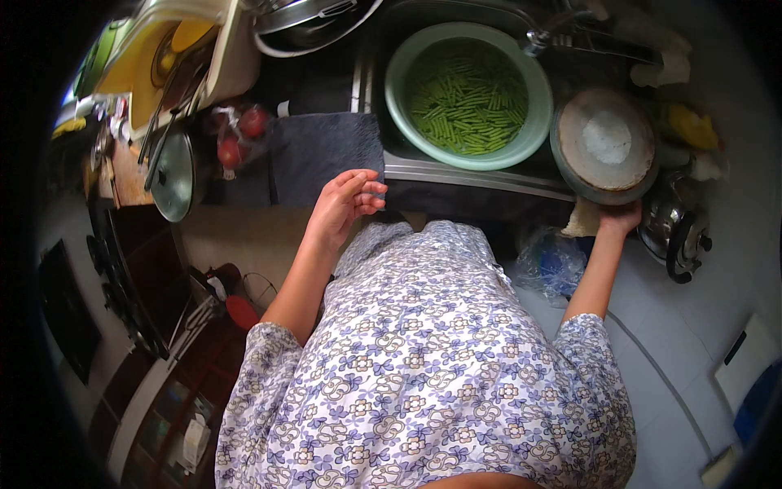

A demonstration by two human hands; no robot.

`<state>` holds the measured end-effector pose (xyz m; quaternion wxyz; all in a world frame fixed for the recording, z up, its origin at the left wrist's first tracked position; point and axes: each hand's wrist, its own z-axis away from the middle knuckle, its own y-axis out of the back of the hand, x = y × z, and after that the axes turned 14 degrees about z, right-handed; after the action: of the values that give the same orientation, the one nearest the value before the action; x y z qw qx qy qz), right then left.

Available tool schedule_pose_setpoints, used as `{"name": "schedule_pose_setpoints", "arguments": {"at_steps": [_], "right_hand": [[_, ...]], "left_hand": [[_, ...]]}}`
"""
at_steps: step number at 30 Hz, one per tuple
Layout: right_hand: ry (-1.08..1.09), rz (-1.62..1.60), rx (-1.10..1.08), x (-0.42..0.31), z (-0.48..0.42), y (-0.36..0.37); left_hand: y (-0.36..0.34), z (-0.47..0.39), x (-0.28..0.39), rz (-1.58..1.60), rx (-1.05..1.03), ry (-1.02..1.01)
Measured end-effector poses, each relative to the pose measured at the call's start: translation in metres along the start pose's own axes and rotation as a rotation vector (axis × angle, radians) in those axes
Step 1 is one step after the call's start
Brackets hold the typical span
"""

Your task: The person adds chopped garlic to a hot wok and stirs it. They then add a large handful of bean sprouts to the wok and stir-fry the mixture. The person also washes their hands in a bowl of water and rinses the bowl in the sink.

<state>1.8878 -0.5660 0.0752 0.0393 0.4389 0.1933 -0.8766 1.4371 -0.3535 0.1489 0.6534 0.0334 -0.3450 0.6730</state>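
Observation:
My right hand (621,217) is at the near rim of a round metal pan (606,143) with a pale patch in its middle; the fingers are partly hidden beneath it. Left of the pan, a light green basin (540,125) holds cut green beans (479,113) in water, over the sink. My left hand (352,205) hovers by the counter's front edge with its fingers loosely curled and nothing seen in it. Just beyond that hand lies a dark grey cloth (324,143).
Red tomatoes in a plastic bag (241,134), a glass lid (174,177) and a cream tub (235,67) are at the left. A faucet (537,41) reaches over the sink. A metal kettle (675,220) stands at the right, with a clear plastic bag (550,263) below the counter edge.

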Motion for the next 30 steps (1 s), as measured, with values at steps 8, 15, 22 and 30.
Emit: {"name": "schedule_pose_setpoints", "arguments": {"at_steps": [8,15,22,30], "right_hand": [[0.706,0.720,-0.032,-0.005,0.134,-0.090],[1.625,1.337,-0.943,0.072,0.288,-0.250],[1.779,1.257,-1.272,0.143,0.355,-0.305],[1.534,1.525,-1.286,0.161,0.347,-0.307]], "left_hand": [[0.034,0.016,0.025,0.012,-0.143,-0.013],[0.088,0.077,0.062,0.073,-0.269,-0.019],[0.164,0.130,0.060,-0.103,-0.071,-0.145],[0.178,0.097,0.030,0.091,-0.006,-0.448]]}}
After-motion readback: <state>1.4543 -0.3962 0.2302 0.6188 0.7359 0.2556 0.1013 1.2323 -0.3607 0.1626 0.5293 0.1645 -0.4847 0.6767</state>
